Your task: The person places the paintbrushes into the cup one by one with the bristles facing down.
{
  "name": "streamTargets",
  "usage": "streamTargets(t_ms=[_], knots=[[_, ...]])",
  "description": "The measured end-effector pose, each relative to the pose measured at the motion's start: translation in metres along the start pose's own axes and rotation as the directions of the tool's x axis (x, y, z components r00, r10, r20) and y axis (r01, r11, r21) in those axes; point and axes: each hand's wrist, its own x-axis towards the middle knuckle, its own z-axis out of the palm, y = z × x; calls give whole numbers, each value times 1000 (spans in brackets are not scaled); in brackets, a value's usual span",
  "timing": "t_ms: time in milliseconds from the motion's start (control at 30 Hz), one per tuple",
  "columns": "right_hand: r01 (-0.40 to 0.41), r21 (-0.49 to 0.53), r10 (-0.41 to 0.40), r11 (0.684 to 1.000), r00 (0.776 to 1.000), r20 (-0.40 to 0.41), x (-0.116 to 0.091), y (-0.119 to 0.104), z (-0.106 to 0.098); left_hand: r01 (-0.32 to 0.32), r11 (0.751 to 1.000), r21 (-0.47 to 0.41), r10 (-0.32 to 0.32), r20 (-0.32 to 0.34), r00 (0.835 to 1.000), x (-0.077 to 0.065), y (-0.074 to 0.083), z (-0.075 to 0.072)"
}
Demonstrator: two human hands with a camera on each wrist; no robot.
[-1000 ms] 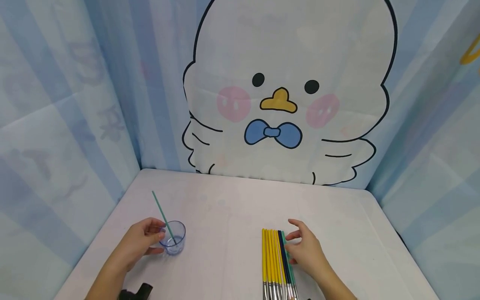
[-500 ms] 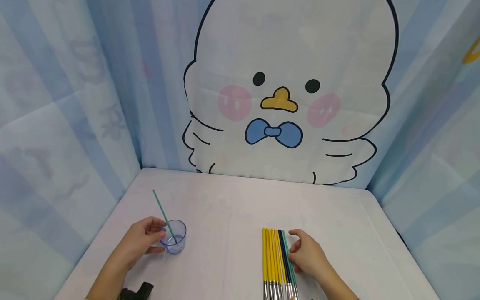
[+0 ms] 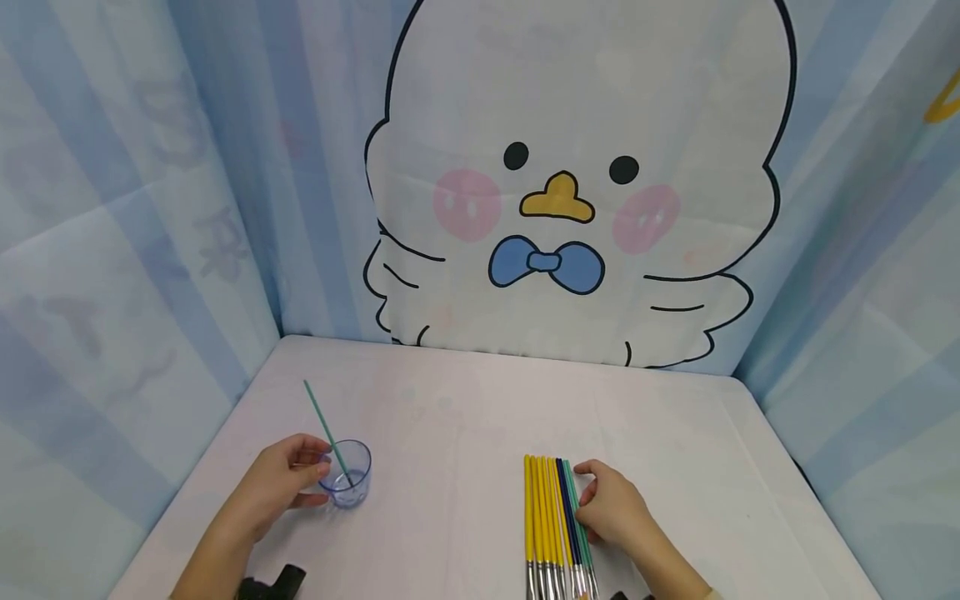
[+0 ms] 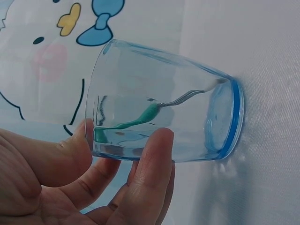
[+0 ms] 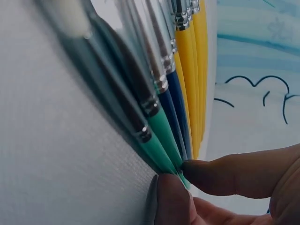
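Note:
On the left, my left hand (image 3: 281, 483) holds a clear blue-tinted cup (image 3: 358, 497) by its side, with thumb and fingertips against the wall near the rim. A green-handled paintbrush (image 3: 318, 413) leans in the cup, handle end up and out past the rim. In the left wrist view the cup (image 4: 187, 112) stands on the table and the brush looks bent through it. My right hand (image 3: 617, 510) is at the right end of a row of paintbrushes. Thumb and finger pinch a green paintbrush (image 5: 157, 151) by its handle; a second green one lies right beside it.
The row also has several yellow paintbrushes (image 3: 538, 517) and dark blue paintbrushes (image 3: 567, 517), metal ferrules toward the near edge. A black object (image 3: 273, 583) shows below the left forearm. Printed curtains (image 3: 135, 250) border the white table (image 3: 450, 433).
My right hand's raised fingers have come down and closed in on the green brushes at the row's right end. The left hand and cup have stayed in place.

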Motion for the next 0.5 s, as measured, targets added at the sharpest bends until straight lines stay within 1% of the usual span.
streamTargets(t_ms=[133,367,500], knots=[[-7,1,7,1000,1000,9,2,-1,0,-2,1000,1,2,-1,1000,0,0,0],[-23,61,21,998,1000,20,2,2,-2,-1,1000,10,1,-3,1000,1,-1,0],[-24,69,22,997,1000,19,1,2,-2,3,1000,10,-3,-6,1000,2,-2,0]])
